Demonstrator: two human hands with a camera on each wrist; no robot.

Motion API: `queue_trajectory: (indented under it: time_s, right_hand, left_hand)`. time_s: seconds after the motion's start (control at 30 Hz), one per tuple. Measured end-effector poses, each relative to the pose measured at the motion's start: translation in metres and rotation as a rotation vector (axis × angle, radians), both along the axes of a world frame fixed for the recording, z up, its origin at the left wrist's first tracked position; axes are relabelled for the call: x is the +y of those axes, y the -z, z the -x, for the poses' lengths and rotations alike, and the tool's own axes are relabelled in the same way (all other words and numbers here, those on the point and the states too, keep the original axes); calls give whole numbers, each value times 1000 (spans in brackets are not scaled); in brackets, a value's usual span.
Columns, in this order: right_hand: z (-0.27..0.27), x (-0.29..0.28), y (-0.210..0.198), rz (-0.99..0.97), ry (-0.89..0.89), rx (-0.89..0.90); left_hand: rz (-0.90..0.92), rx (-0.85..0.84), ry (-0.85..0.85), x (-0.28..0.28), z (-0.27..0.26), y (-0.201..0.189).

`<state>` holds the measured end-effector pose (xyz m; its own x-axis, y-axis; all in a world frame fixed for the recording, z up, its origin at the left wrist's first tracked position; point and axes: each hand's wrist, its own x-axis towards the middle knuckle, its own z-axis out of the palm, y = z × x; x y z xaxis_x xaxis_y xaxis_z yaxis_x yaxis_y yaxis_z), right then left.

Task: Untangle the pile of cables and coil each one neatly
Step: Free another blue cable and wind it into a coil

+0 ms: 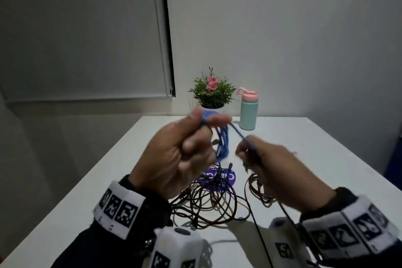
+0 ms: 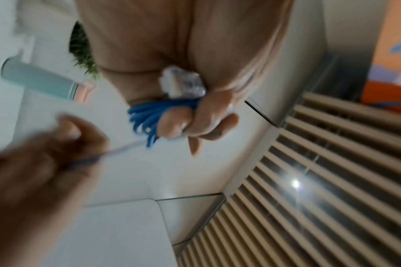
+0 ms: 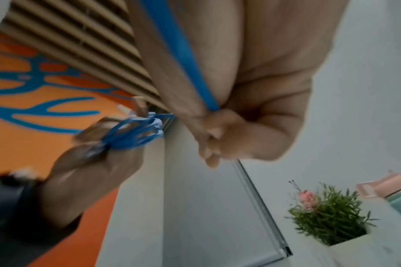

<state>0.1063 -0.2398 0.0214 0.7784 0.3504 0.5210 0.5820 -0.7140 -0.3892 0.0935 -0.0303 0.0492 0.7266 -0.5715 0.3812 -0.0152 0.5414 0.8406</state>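
Left hand grips the coiled blue cable above the table; right hand pinches its free strand just beside. Dark cable pile lies below both hands.

Potted plant beside mint bottle on white table
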Motion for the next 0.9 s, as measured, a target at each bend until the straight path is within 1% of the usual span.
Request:
queue_trajectory:
  time_s: [0.03,0.07,0.1,0.13,0.17,0.2,0.23,0.3,0.37,0.4,0.43,0.47,0.5,0.53,0.57,0.6,0.63,0.7,0.77,0.8,0.83,0.87,0.9]
  right_hand:
    - [0,8,7,52,5,55]
    - [3,16,14,94,-12,100]
    - [8,24,19,133,-51,134]
    - [16,33,22,173,-108,162]
    - [24,39,20,212,-174,209]
    - [32,40,15,192,-244,291]
    - [38,38,7,105,-309,413]
    - [43,24,-13,-107,-450,626]
    - [42,1,-30,-274,-575,748]
    - [39,-10,-35,-346,-608,773]
    - [36,-19,-38,-399,-593,763]
    - [31,-25,-36,-405,-516,668]
    - [25,-29,-33,-367,-400,507]
    - [18,-29,-29,-324,-303,346]
    - [12,-26,-25,-343,-254,243]
    - [7,-23,-20,-430,-255,208]
    - [1,-20,-14,-576,-294,247]
    - [-6,-12,-7,-858,-407,417]
    - [-6,-7,-6,-1046,-465,551]
    - [-4,-6,-6,-1077,-463,584]
    - [-2,-5,-7,-1034,-437,602]
    - [1,-5,-8,-884,-385,627]
    - [7,-6,-9,-634,-319,649]
  left_hand:
    - [135,49,-18,-2,-2,0]
    - [210,59,-76,-7,-5,0]
    - [220,30,-168,-11,-6,1]
    - [163,-31,-291,-14,-7,4]
    - [51,-121,-432,-17,-8,7]
    - [-96,-230,-566,-17,-8,11]
    - [-253,-345,-665,-17,-7,14]
    - [-580,-597,-791,-14,-7,19]
    - [-937,-836,-965,-7,-11,20]
    - [-1055,-871,-1034,-2,-14,19]
    - [-1098,-825,-1054,3,-17,18]
    - [-1048,-712,-986,9,-19,18]
    - [-953,-551,-837,13,-19,16]
    - [-862,-400,-648,14,-16,14]
    - [-791,-301,-476,14,-13,13]
    - [-724,-260,-353,12,-11,13]
    - [-642,-247,-281,9,-8,13]
    - [-483,-189,-272,3,-9,14]
    - [-328,-76,-300,1,-12,16]
    - [-244,-12,-294,0,-14,17]
    - [-170,41,-284,-1,-15,17]
    - [-117,79,-283,-3,-16,17]
    - [-92,100,-296,-5,-16,18]
